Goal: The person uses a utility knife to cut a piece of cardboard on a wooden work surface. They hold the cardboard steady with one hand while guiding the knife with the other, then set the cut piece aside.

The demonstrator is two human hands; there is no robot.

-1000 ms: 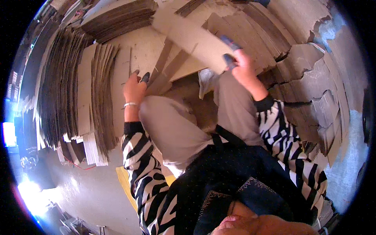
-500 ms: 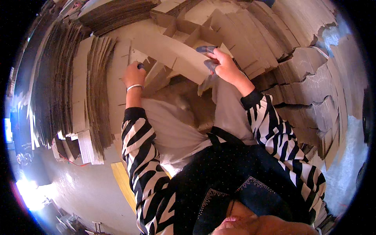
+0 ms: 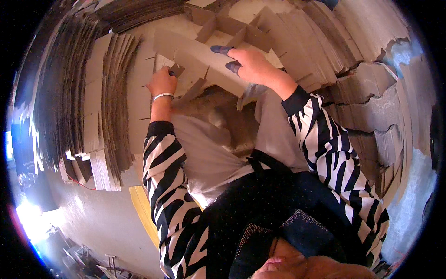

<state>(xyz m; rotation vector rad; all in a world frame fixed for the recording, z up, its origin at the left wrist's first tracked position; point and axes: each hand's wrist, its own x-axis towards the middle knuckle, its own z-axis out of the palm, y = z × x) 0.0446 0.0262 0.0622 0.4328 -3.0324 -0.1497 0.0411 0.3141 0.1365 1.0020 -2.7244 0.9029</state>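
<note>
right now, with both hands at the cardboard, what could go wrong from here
The long cardboard strip might crease or tear at its slit if the right hand pushes unevenly. It also sits close to the crossed dividers, so a careless swing could knock them askew. The left hand is right by the edge of a small cardboard piece, so its uncovered skin could get nicked.

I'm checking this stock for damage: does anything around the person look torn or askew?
Yes, possibly: the cardboard piles at far right show wavy, ragged edges, unlike the straighter-edged stack at left. Whether that is damage or uneven stacking, I cannot tell.
</note>
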